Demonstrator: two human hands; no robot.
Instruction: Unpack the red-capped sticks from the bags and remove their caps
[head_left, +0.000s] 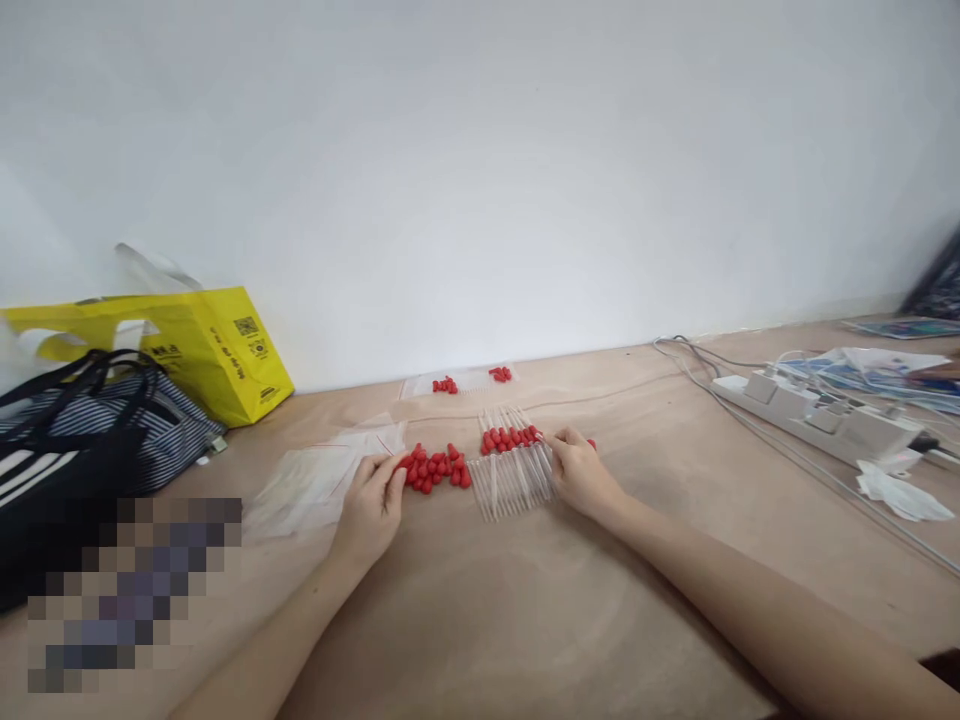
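Note:
A loose pile of small red rubber caps (436,468) lies on the wooden surface (525,620). My left hand (375,505) rests at the pile's left edge, fingertips curled against the caps. A row of clear thin tubes (514,470) with red caps on their far ends lies side by side to the right. My right hand (576,472) sits at the row's right edge, fingers bent and touching the tubes. Whether either hand pinches a piece is too small to make out.
Clear plastic bags (319,480) lie left of the pile; another bag with a few red caps (469,380) sits by the white wall. A yellow bag (214,350) and striped black bag (90,430) stand at left. A white power strip (817,415) with cables lies at right.

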